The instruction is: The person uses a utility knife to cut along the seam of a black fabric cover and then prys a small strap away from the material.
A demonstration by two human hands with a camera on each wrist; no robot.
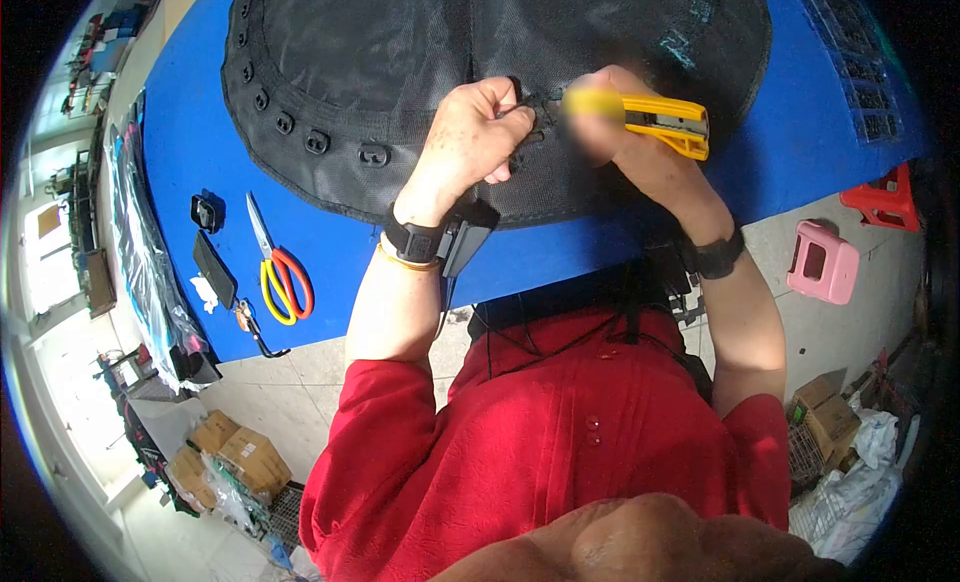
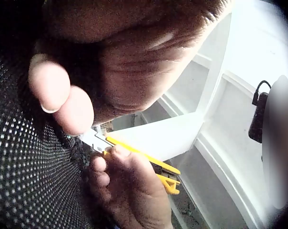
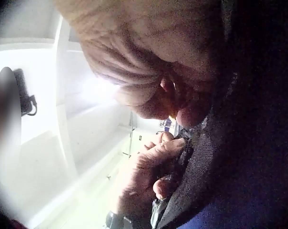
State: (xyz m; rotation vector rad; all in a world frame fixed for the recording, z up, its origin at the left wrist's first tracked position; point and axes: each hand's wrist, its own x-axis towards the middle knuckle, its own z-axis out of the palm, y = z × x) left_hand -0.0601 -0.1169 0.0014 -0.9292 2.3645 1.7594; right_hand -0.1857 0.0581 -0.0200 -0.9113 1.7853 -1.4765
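A black mesh piece (image 1: 400, 42) with a row of black fittings along its curved edge lies on a blue surface. My left hand (image 1: 465, 142) pinches the mesh near its middle seam. Just right of it, my right hand (image 1: 640, 147) grips a yellow-handled cutter (image 1: 680, 127), whose handle end points right. In the left wrist view the metal tip of the yellow tool (image 2: 94, 139) lies close to the left fingertips (image 2: 75, 109). The right wrist view has the left hand (image 3: 144, 171) pinching dark mesh (image 3: 196, 162) beside the right fingers. Whether the blade touches the mesh cannot be told.
Scissors (image 1: 280, 272) with red and yellow handles, a black flat object (image 1: 215, 269) and a small black case (image 1: 207, 212) lie at the left of the blue table (image 1: 340, 272). Black netting (image 1: 860, 72) lies at the far right. Pink (image 1: 825, 262) and red stools stand beyond.
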